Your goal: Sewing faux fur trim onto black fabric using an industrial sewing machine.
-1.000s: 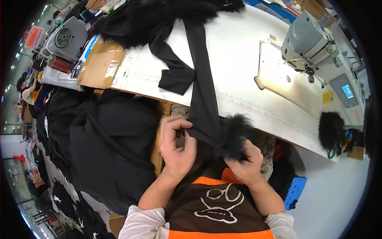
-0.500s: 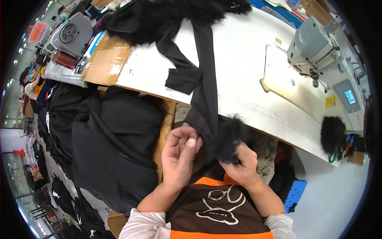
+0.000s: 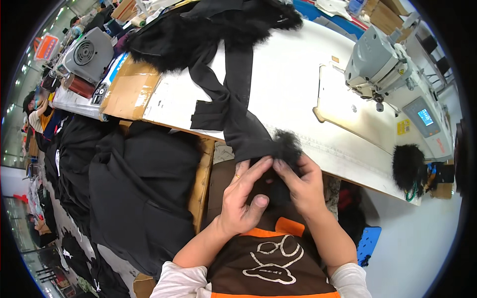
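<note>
A black sleeve runs down from a black fur-trimmed garment on the white table to my hands. At its lower end is a tuft of black fur. My left hand rests against the sleeve's edge, its fingers stretched out and the thumb standing apart. The far fingertips are hidden by the cloth. With thumb and fingers, my right hand grips the furry end of the sleeve. The fingertips of both hands nearly meet at that edge. Dark material below them is hard to make out.
A grey-white sewing machine with a lit screen stands on the table at right. A black fur piece hangs by the table's right end. Black garments are heaped at left. A taped cardboard piece covers the table's left part.
Both hands have come together at the sleeve end, and my left fingers have straightened from a curl. The sleeve end has turned and lies flatter across my fingertips. The view has shifted slightly.
</note>
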{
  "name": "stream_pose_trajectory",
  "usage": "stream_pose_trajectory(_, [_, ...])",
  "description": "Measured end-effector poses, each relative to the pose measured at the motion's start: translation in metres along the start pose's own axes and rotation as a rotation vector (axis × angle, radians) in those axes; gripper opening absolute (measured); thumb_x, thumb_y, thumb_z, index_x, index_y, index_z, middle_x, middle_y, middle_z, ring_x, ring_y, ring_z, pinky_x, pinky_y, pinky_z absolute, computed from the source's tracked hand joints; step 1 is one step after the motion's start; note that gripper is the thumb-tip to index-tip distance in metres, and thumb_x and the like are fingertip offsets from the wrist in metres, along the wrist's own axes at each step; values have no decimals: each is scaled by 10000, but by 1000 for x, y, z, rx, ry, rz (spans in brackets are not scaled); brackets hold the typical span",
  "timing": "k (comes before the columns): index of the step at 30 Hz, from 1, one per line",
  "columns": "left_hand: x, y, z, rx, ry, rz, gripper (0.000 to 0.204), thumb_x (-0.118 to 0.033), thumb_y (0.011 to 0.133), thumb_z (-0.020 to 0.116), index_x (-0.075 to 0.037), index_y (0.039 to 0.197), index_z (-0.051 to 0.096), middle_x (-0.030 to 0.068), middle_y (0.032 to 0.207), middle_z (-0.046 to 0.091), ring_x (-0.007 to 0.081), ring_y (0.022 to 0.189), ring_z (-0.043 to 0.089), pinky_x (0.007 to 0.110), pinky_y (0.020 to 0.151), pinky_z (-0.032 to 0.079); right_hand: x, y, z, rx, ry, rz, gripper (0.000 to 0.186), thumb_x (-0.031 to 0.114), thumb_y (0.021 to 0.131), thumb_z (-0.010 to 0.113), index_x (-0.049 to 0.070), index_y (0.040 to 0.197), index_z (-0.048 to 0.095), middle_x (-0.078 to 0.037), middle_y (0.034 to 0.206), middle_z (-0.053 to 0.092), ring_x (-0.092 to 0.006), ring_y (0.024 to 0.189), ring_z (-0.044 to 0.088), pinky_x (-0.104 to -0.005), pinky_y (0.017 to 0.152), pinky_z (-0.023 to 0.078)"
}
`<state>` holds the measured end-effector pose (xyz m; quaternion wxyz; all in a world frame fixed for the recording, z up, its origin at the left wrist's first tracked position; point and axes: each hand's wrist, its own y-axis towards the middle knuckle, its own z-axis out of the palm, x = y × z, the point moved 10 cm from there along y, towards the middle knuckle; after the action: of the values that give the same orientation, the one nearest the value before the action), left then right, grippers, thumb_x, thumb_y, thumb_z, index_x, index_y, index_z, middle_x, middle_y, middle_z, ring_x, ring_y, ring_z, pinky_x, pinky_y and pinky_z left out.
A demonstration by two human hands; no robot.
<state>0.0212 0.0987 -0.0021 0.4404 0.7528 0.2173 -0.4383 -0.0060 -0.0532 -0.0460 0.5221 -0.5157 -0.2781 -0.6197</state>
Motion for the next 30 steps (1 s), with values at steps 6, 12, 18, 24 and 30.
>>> stream_pose_trajectory(6, [8,-12,-1,-122,-232,-3,581,-318,1124,572,135,1483,509,301,1477,601,397,1347,632,435,1096,525,-3,5,9,-4,34,-31,212,71,1015,747,-55,1176,693,-104,1124,762,-166,1005,734,-325,852,627])
stream_pose_trajectory(12, [10,-24,-14,-197,21,-121,354,-30,1091,535,169,1377,595,321,1474,606,353,1396,599,415,1175,453,-2,6,6,-19,111,-93,167,8,998,740,-64,1145,705,-115,1044,777,-172,946,750,-302,892,600])
stream_pose_trajectory(18, [30,-9,-19,-225,1,-278,375,-163,1140,507,121,1348,634,278,1380,649,373,1301,628,399,1094,485,-14,-8,15,43,-50,-115,213,-53,970,726,-53,1183,710,-85,1060,779,-169,957,746,-319,906,604])
stream_pose_trajectory(24, [59,-10,-37,-473,-291,-590,351,-178,1085,691,78,1325,673,-24,1029,703,46,933,588,202,822,494,-7,-14,31,168,-464,-313,158,-53,877,796,-50,1029,753,-61,924,753,-105,825,683,-286,774,561])
stream_pose_trajectory(30, [24,33,-85,-609,-157,-466,217,-121,1036,756,74,1129,740,-40,951,687,25,862,575,196,767,483,1,-12,4,98,-253,-219,308,-39,922,777,-78,1220,706,-60,1015,776,-118,889,720,-286,814,579])
